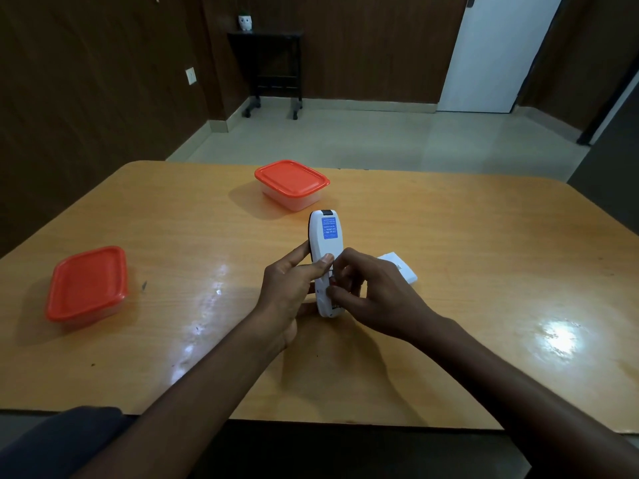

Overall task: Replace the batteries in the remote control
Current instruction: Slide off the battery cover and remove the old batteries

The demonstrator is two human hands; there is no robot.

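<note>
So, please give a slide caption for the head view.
Left hand holds white plastic remote control back up; right hand fingers work at its battery compartment.

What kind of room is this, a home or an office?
Probably a plain office or meeting room, though I cannot be sure: dark wood-panelled walls, a tiled floor, a white door and a large wooden table.

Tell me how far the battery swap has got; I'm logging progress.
Done: the battery cover looks to be off, lying on the table beside the right hand.
In hand: the left hand holds the remote back-up while the right hand's fingers work at the battery bay.
Left: I cannot tell which batteries are in; both red-lidded boxes are shut; the cover is not refitted.
</note>
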